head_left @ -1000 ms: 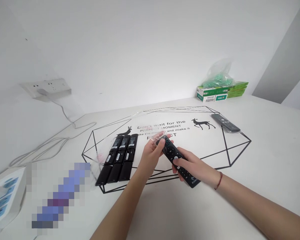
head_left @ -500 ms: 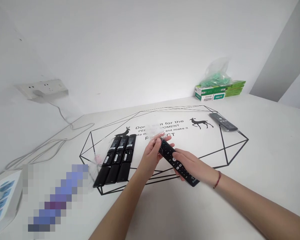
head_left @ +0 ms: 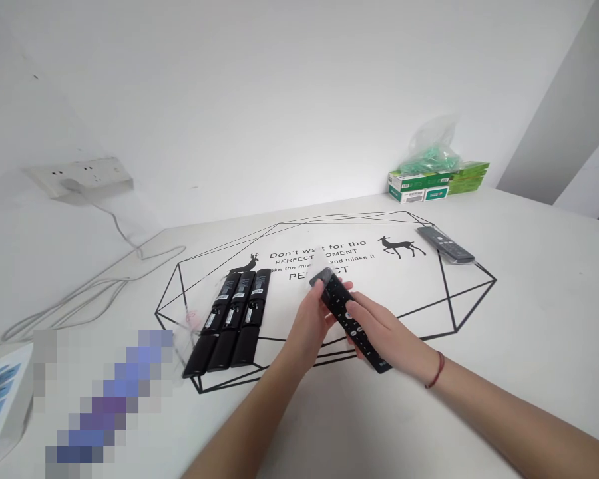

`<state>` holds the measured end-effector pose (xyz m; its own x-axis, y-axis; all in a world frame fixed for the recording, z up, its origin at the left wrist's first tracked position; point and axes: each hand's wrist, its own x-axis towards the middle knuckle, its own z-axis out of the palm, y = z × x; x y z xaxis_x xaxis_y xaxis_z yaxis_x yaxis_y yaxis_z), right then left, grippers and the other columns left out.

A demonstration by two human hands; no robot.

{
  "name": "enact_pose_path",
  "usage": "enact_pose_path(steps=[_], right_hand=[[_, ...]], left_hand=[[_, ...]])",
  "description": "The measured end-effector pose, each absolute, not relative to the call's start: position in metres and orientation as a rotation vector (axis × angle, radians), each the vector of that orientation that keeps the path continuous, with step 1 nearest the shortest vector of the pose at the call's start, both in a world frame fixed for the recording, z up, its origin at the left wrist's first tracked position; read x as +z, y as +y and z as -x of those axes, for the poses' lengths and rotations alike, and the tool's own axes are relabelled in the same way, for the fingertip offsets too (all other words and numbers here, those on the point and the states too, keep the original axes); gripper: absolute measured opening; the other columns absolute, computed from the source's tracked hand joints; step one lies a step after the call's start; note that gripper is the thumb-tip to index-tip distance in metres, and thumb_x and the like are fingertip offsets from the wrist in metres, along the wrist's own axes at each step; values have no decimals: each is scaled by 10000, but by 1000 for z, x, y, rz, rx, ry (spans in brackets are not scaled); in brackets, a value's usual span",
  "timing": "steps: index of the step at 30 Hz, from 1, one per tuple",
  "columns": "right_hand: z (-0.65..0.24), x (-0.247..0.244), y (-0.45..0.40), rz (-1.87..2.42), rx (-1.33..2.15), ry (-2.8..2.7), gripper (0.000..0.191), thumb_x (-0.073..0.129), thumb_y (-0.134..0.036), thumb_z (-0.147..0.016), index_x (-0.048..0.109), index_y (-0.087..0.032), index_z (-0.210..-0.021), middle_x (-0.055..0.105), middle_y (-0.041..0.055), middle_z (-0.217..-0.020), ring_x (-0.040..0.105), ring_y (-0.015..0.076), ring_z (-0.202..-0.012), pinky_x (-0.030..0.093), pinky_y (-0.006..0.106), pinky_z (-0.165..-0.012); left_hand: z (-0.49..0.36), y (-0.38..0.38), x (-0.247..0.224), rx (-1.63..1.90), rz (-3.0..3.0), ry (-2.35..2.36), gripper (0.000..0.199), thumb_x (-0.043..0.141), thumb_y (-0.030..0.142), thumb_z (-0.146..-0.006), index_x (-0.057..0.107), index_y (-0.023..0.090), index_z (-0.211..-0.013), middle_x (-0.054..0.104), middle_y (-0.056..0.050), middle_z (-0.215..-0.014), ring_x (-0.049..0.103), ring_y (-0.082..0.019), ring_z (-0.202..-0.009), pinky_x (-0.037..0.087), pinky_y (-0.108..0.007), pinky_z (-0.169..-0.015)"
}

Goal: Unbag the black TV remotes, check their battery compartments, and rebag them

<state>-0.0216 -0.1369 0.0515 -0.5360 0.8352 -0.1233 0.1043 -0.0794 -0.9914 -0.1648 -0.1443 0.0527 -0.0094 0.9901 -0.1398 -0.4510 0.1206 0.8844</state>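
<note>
A black remote control [head_left: 340, 305] slants between my two hands above the table, its buttons facing up. My left hand [head_left: 313, 313] grips its far end, with the thumb on top. A clear plastic wrapper [head_left: 324, 267] sticks out past that end; how much of the remote it covers, I cannot tell. My right hand [head_left: 379, 324] wraps round the middle and near part, thumb on the buttons, other fingers partly hidden underneath. To the left, three black remotes [head_left: 232, 319] lie face down side by side, labels showing on their backs.
Another remote [head_left: 445, 245], in clear plastic, lies at the right. Green and white boxes [head_left: 419, 185] with a plastic bag [head_left: 432, 150] on top stand against the wall. Cables [head_left: 124, 273] run from a wall socket [head_left: 80, 178] to the left, near a white power strip [head_left: 4, 406].
My left fingers have closed in on the remote's far end. The clear wrapper now shows beyond that end, and more of the printed table text is uncovered.
</note>
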Motion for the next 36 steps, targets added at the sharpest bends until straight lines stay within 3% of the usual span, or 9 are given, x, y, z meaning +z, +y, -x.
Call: enact_pose_path(steps=[4, 7, 11, 16, 22, 27, 30, 32, 36], right_hand=[[18, 52, -138, 1021, 1639, -1789, 329, 338, -494, -940, 408, -226, -764, 561, -31, -621, 528, 121, -471, 422, 253, -477], [20, 52, -140, 1008, 1636, -1751, 317, 337, -490, -940, 425, -228, -785, 555, -35, -614, 525, 120, -469, 419, 249, -471], [25, 52, -140, 988, 1659, -1569, 300, 375, -505, -921, 491, -230, -892, 547, -38, -613, 524, 122, -479, 429, 244, -463], [27, 52, -140, 1055, 1725, -1314, 310, 409, -525, -886, 444, -221, -833, 512, -49, -575, 540, 134, -445, 436, 248, -426], [26, 52, -139, 994, 1767, -1238, 419, 361, -628, -865, 417, -252, -1041, 533, -44, -650, 567, 155, -440, 440, 265, -393], [24, 58, -133, 1144, 1778, -1037, 432, 347, -648, -852, 442, -252, -997, 560, 2, -782, 609, 179, -504, 484, 311, -415], [20, 61, -131, 1048, 1726, -1123, 338, 429, -547, -862, 495, -230, -959, 609, 32, -854, 650, 194, -706, 539, 311, -559], [18, 62, -131, 932, 1785, -1273, 305, 562, -436, -820, 507, -231, -1039, 639, 38, -928, 656, 193, -803, 555, 323, -660], [17, 59, -131, 692, 1904, -1562, 534, 669, -238, -756, 451, -251, -1242, 640, 62, -1091, 659, 171, -874, 544, 366, -791]], left_hand=[[171, -142, 61, 1496, -726, 976, 385, 613, 514, -789, 696, 166, -933, 682, -69, -1011, 615, -194, -971, 469, -295, -830], [170, -142, 59, 1506, -786, 959, 353, 683, 461, -752, 689, 172, -955, 678, -45, -876, 624, -167, -892, 474, -273, -797], [158, -148, 51, 1396, -845, 922, 429, 576, 560, -798, 661, 162, -935, 645, -43, -777, 603, -138, -673, 481, -268, -634], [141, -158, 46, 1274, -951, 1001, 459, 528, 609, -800, 615, 171, -906, 503, 26, -602, 462, -92, -429, 374, -239, -402], [146, -159, 51, 1261, -919, 995, 356, 601, 512, -795, 616, 169, -889, 529, 14, -675, 494, -104, -503, 382, -239, -423], [138, -159, 46, 1220, -858, 1044, 380, 603, 509, -795, 660, 161, -935, 626, -38, -791, 540, -136, -681, 382, -237, -535], [143, -155, 47, 1316, -696, 1066, 367, 584, 498, -816, 666, 160, -935, 665, -64, -894, 585, -171, -830, 436, -262, -678], [154, -149, 52, 1410, -521, 1065, 324, 575, 468, -832, 659, 160, -889, 675, -71, -937, 602, -178, -884, 456, -265, -719], [177, -140, 64, 1578, -369, 1050, 215, 564, 346, -862, 665, 178, -948, 668, -56, -1090, 619, -156, -967, 484, -239, -765]])
